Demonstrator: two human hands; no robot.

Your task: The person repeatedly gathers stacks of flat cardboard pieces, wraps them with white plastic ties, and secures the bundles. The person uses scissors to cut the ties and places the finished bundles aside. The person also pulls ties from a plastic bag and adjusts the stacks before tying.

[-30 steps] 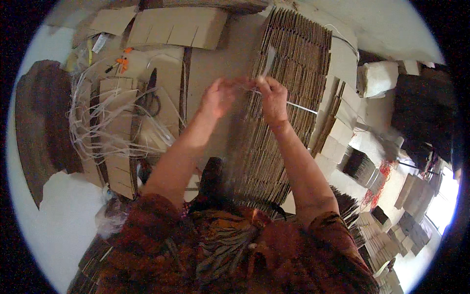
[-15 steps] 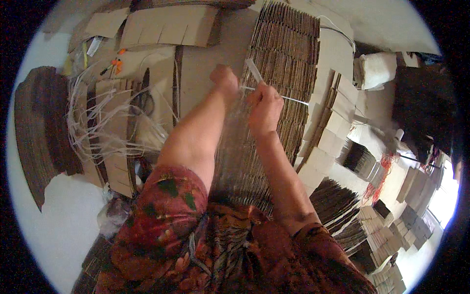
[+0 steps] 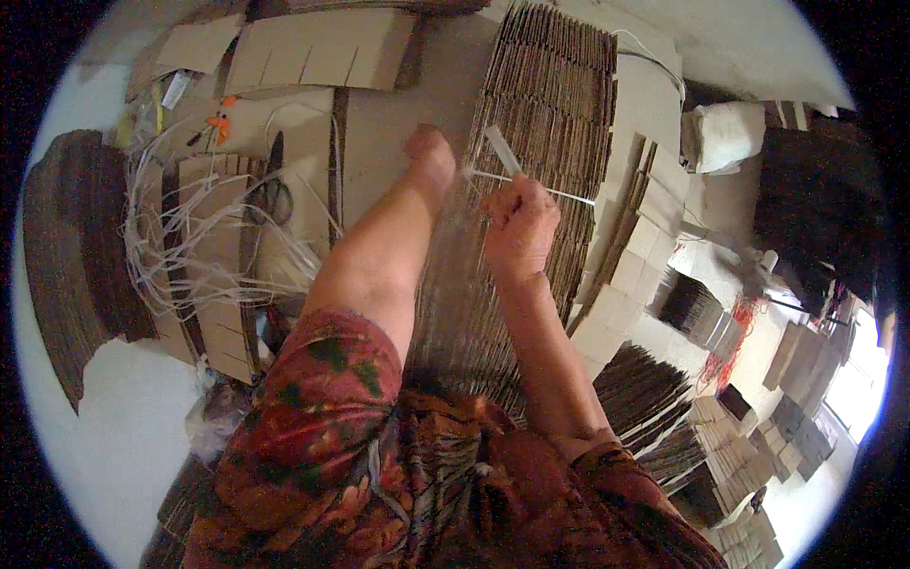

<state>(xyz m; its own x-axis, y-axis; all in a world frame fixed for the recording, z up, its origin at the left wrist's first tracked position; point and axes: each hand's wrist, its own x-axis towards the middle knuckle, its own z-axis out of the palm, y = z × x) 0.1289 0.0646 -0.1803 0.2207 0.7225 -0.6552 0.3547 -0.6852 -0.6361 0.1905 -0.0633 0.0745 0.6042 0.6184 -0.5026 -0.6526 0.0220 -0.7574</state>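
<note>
A long stack of cardboard pieces [image 3: 559, 109], set on edge, runs away from me with a narrow white strap [image 3: 574, 197] across its top. My right hand [image 3: 523, 223] is closed on the strap above the stack, and a flat white end of it sticks up past my fingers. Just off the stack's left side, my left hand [image 3: 432, 156] looks curled into a fist. Its fingertips are turned away, so whatever they grip is hidden. The strap reaches the stack's left edge close to that hand.
On the left lie a tangle of white straps [image 3: 180, 237], dark-handled scissors [image 3: 275, 194] and an orange tool [image 3: 220, 125]. Flat cardboard sheets [image 3: 322, 52] are at the far left. More cardboard stacks [image 3: 645, 389] stand at the right, with a white bundle [image 3: 725, 137] farther back.
My right hand has drawn slightly toward me, still gripping the strap, whose white end has shifted along. My left hand has barely moved.
</note>
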